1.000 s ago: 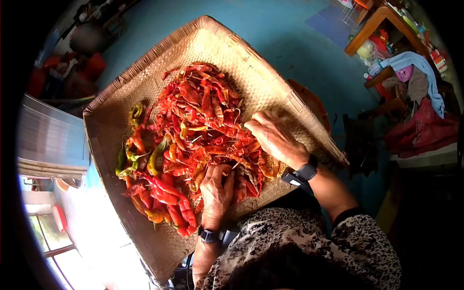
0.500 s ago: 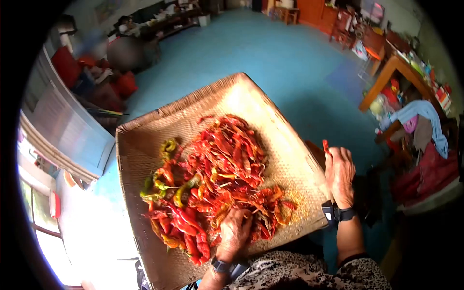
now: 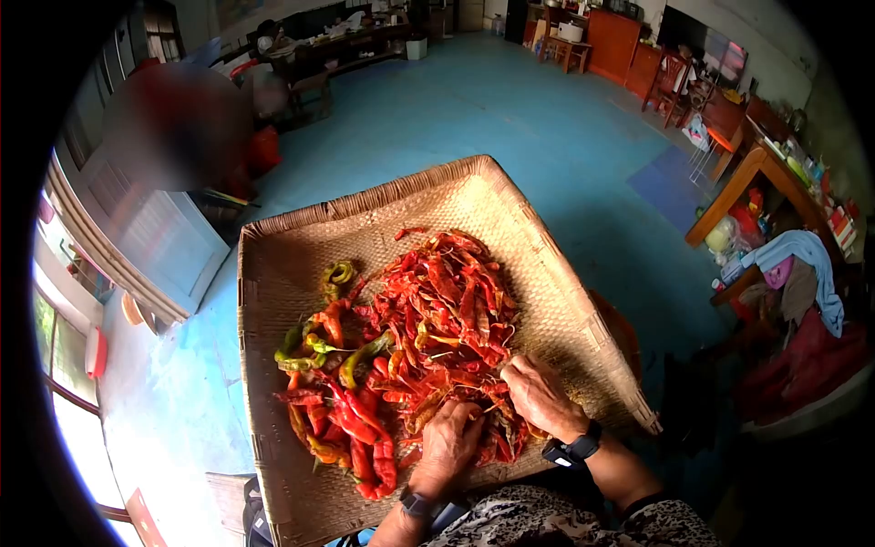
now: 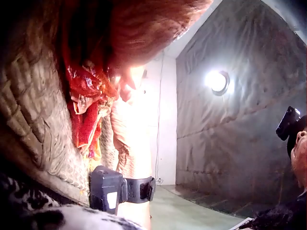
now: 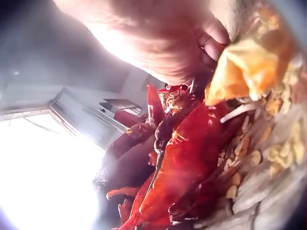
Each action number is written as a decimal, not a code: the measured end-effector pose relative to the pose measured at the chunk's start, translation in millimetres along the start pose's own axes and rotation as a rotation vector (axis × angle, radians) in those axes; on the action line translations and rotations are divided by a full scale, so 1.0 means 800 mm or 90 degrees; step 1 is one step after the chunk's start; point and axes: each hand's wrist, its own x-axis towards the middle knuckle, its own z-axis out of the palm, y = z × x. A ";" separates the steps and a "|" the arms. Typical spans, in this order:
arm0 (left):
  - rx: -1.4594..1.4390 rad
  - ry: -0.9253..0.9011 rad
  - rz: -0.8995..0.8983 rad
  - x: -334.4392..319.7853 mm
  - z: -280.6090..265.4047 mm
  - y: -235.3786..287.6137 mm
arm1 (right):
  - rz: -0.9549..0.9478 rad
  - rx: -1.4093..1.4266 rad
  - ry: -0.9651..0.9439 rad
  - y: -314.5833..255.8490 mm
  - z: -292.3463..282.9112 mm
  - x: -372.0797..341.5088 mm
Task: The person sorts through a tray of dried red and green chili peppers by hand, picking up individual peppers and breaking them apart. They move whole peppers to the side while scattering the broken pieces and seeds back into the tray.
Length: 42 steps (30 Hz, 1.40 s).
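Note:
A squarish woven basket (image 3: pixel 374 204) holds a heap of wrinkled dried red chili peppers (image 3: pixel 447 296). Smoother red peppers (image 3: pixel 355 424) and green ones (image 3: pixel 366 357) lie at its left side. At the heap's near edge, my left hand (image 3: pixel 447 444) has its fingers curled down around dried red chilies, fingertips hidden. Close beside it, my right hand (image 3: pixel 545 401) curls its fingers at the chilies, and in the left wrist view its fingertips (image 4: pixel 129 84) pinch at red chili pieces. An orange-yellow pepper (image 5: pixel 242 72) sits just under the right hand.
Loose pale seeds (image 5: pixel 283 155) lie on the weave by the right hand. Beyond the basket spreads a blue floor (image 3: pixel 510 109). A wooden table (image 3: pixel 743 187) with clothes and clutter stands at right, a pale door panel (image 3: pixel 173 246) at left.
My right hand went out past the basket's right side with a small red piece, then came back to the heap beside the left hand. The left hand stays in the chilies. The view has tilted up.

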 end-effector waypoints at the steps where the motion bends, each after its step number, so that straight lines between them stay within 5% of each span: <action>1: -0.002 0.003 0.010 0.000 0.001 -0.002 | -0.018 -0.002 -0.002 0.000 -0.002 0.000; 11: 0.004 0.005 0.007 -0.001 0.000 -0.001 | 0.045 0.070 -0.043 0.010 -0.001 -0.002; 19: -0.001 0.000 0.004 -0.001 0.001 -0.002 | 0.067 0.034 0.040 0.013 -0.055 -0.021; 20: -0.001 -0.001 0.004 -0.001 0.000 -0.001 | 0.015 0.036 0.102 0.017 -0.068 -0.019; 23: 0.003 0.002 0.008 0.001 -0.001 0.002 | 0.114 0.104 0.215 0.025 -0.099 -0.024; 29: 0.010 0.006 0.004 0.000 0.001 0.001 | 0.159 -0.055 0.480 0.072 -0.145 -0.017; 33: 0.010 0.003 0.007 0.003 0.000 0.001 | 0.243 -0.232 0.408 0.096 -0.132 -0.027; 35: 0.009 0.001 0.003 -0.001 0.001 0.000 | 0.235 -0.138 0.366 0.067 -0.118 -0.027; 37: 0.010 0.002 -0.002 0.000 0.001 0.000 | 0.080 0.078 0.259 0.058 -0.072 -0.036; 39: 0.008 0.005 0.001 0.001 0.003 -0.001 | 0.041 0.099 0.118 0.015 -0.031 -0.038; 42: 0.005 0.010 -0.003 0.001 0.002 -0.001 | 0.032 0.123 0.061 -0.019 -0.005 -0.033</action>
